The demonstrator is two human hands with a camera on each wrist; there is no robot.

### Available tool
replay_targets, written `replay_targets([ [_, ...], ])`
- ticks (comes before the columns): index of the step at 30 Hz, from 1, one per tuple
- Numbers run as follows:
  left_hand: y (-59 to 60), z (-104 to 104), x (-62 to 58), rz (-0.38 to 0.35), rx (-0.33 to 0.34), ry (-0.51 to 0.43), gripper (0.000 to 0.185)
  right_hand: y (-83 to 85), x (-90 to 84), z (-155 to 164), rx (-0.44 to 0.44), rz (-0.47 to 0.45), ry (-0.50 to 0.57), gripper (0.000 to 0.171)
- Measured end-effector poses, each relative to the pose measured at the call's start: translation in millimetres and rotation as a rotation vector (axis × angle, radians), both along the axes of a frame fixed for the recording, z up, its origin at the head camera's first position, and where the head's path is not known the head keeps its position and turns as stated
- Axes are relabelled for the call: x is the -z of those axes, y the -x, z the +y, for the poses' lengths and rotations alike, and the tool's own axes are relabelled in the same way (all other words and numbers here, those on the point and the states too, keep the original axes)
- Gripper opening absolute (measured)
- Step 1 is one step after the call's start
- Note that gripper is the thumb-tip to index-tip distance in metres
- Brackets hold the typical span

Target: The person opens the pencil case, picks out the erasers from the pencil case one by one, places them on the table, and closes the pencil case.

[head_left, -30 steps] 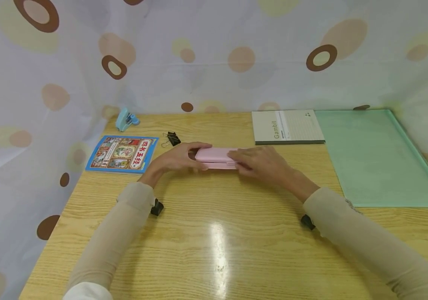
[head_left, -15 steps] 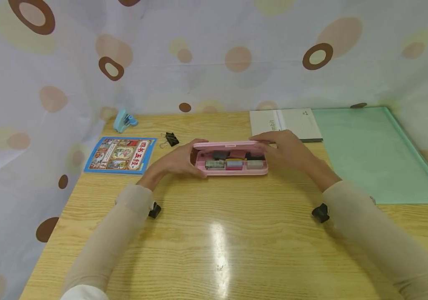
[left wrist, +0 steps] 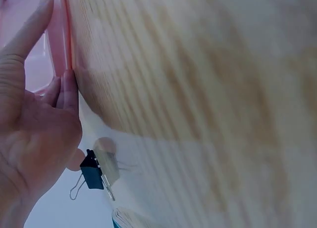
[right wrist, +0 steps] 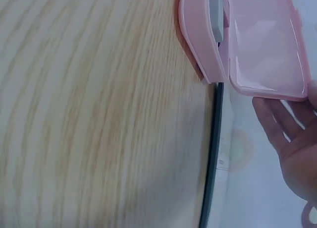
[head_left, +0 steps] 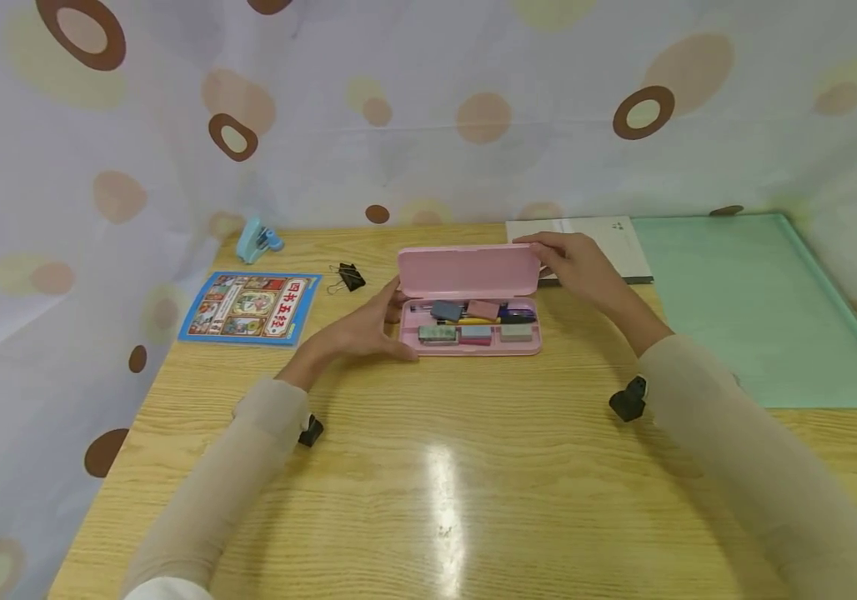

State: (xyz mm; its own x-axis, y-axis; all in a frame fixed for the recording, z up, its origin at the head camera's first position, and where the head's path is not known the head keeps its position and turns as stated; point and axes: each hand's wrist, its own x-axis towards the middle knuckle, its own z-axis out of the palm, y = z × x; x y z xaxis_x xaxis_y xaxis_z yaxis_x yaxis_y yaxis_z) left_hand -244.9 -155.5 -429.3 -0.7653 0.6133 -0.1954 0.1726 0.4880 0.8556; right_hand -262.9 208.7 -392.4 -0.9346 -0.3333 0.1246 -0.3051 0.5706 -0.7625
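A pink pencil case (head_left: 466,351) lies open at the middle of the wooden table, its lid (head_left: 468,271) standing upright. Inside are several small eraser-like blocks (head_left: 476,334) and pens (head_left: 473,319). My left hand (head_left: 364,329) rests against the case's left end with straight fingers; the left wrist view shows this hand (left wrist: 34,114) along the pink edge (left wrist: 57,39). My right hand (head_left: 578,265) touches the lid's upper right corner. In the right wrist view its fingers (right wrist: 290,139) lie straight behind the lid (right wrist: 262,44).
A blue picture booklet (head_left: 248,307), a black binder clip (head_left: 346,277) and a light-blue stapler (head_left: 258,239) lie at the back left. A grey notebook (head_left: 616,237) and a green mat (head_left: 751,308) lie to the right. A spotted curtain surrounds the table.
The case was closed under both hands a second ago. My right hand has swung the lid up from half-raised to upright, while my left hand stayed at the left end.
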Motion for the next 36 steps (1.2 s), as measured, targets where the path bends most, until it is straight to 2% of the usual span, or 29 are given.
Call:
replay_targets([
  [3, -3.2, -2, -1.6, -0.029, -0.016, 0.016, 0.134, 5.5, 5.0, 0, 0.076, -0.063, 0.055, 0.042],
  [6, -4.6, -1, -2.0, -0.051, -0.021, -0.002, 0.134, 9.6, 10.4, -1, 0.130, -0.107, 0.064, 0.043],
  [12, -4.1, -1, -1.2, -0.044, -0.039, 0.016, 0.135, 12.7, 16.6, -6, 0.170, -0.126, -0.054, 0.037],
  [17, -2.1, -3, -3.5, -0.046, -0.049, 0.037, 0.137, 7.4, 15.6, -5, 0.134, -0.155, -0.162, 0.032],
  [21, 1.1, -4, -3.8, -0.042, -0.049, 0.031, 0.139, -4.8, 11.3, 5, 0.110, -0.147, -0.196, 0.034],
  [28, 2.8, -2, -4.8, -0.035, -0.048, 0.022, 0.140, -34.6, 4.5, 26, 0.058, -0.152, -0.132, 0.034],
  [36, 3.2, -4, 0.4, -0.026, -0.018, 0.033, 0.136, -61.0, 15.7, 27, -0.084, -0.224, -0.045, 0.036],
])
